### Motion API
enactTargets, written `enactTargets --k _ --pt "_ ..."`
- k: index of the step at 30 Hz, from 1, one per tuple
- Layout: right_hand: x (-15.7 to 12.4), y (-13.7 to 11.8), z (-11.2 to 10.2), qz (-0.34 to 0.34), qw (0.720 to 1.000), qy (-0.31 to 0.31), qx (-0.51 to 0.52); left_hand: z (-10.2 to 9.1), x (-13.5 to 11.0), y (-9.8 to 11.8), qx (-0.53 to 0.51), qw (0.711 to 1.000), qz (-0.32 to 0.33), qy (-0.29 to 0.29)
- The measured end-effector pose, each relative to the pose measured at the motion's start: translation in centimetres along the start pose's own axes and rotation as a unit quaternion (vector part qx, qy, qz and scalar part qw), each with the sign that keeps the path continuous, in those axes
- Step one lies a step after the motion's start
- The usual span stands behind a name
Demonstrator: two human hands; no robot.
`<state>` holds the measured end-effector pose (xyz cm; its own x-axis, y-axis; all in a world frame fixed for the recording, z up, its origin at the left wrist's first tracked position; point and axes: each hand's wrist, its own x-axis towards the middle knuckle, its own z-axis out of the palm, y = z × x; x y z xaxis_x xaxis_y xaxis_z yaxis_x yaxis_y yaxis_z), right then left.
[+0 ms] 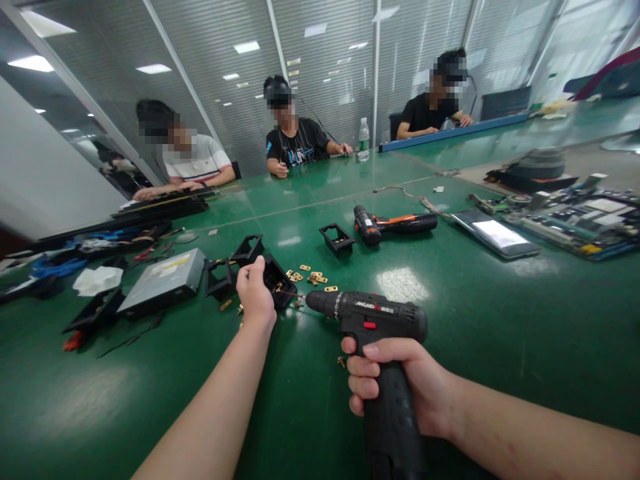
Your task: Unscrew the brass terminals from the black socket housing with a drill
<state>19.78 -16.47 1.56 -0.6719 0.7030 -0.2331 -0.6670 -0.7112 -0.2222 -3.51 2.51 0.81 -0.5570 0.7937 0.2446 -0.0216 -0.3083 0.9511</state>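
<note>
My right hand (pixel 387 373) is wrapped round the grip of a black cordless drill (pixel 383 313), whose bit points left. The bit's tip reaches into a black plastic box-like housing (pixel 281 280) with brass parts in it. My left hand (pixel 257 290) holds that housing tilted from its left side; most of its fingers are hidden behind it. Just beyond the bit lie several small brass plates (pixel 316 278) on the green table. Two black plastic frames, one nearer (pixel 219 277) and one farther (pixel 247 248), stand left of my left hand.
A second cordless drill (pixel 395 225) lies farther back beside another black frame (pixel 337 239). A silver disc drive (pixel 163 283) sits at the left. To the right are a phone-like device (pixel 495 233) and circuit boards (pixel 580 217). Several people sit across the table (pixel 480 347).
</note>
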Motion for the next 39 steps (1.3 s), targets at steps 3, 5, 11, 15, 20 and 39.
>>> enactTargets --k 3,5,11,15,20,39 --pt "0.0 0.0 0.0 0.002 1.0 0.0 -0.002 0.0 -0.1 0.2 -0.001 1.0 0.0 0.002" --pt "0.1 0.0 0.0 0.003 1.0 -0.002 -0.002 0.0 -0.2 0.2 -0.004 1.0 -0.003 0.002" --pt "0.3 0.0 -0.2 0.0 1.0 -0.004 -0.001 -0.1 0.1 0.0 0.013 1.0 0.003 -0.001" --pt "0.3 0.0 -0.1 -0.001 1.0 -0.004 -0.001 -0.2 0.2 -0.2 0.001 1.0 -0.001 0.0" --pt "0.2 0.0 0.0 -0.002 1.0 -0.002 0.001 -0.2 0.2 -0.1 0.005 1.0 -0.001 -0.003" --pt "0.6 0.5 -1.2 -0.008 0.999 -0.042 0.011 -0.6 -0.4 0.0 0.027 1.0 -0.012 -0.005"
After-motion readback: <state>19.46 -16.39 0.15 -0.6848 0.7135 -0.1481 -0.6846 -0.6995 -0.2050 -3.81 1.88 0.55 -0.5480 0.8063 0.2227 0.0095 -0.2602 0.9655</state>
